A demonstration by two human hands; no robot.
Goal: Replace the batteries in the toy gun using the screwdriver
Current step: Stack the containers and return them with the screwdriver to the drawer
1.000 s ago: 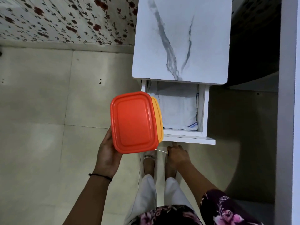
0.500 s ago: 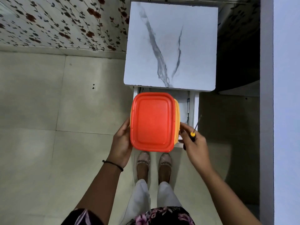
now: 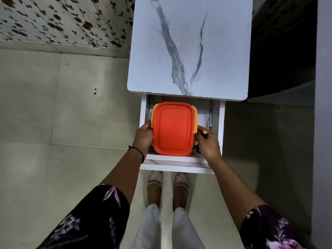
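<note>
While the orange box was clamped between left hand and right hand, drawer below them — screwdriver pinched in the right too — that doubled grip could've let it be dropped; toy gun wasn't seen.

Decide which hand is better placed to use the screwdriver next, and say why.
Right. The right hand grips the screwdriver beside the box; the left hand holds only the box's other side, over the open drawer.
</note>
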